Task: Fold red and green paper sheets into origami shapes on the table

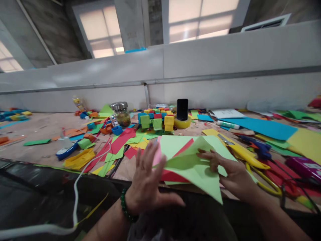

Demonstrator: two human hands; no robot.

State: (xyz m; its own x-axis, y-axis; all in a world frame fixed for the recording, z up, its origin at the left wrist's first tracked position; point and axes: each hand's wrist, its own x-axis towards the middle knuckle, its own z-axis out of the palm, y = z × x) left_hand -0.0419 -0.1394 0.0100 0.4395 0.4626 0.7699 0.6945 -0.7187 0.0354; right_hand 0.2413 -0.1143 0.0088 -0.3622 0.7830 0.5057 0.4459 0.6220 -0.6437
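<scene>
Nearest to us are our two hands: the left hand with its fingers fanned and flat, gripping nothing, and the right hand with its fingers bent over the right part of a light green sheet. That thumb is not clear to see, so we can't make out whether it pinches the paper or only steadies it. Largest of all is the littered table, so a good hold begins with keeping our work to the patch right in front of us. Next come the pale green papers lying flat below; they make a smooth bed, and we judge it wise not to drag them along. Over them bows the light green sheet, its left corner close to our left fingers and its near corner reaching past the table's front edge. Because it is thin and springy, we should guide it with flat fingers, since a hard squeeze could crease it. Smaller is the red paper showing underneath, which could slip if the sheet is tugged sideways. A yellow tool with a metal end lies to the right, near our right wrist, so we keep that elbow calm. Smallest is the green bead bracelet on our left wrist, best held clear of paper edges.
</scene>
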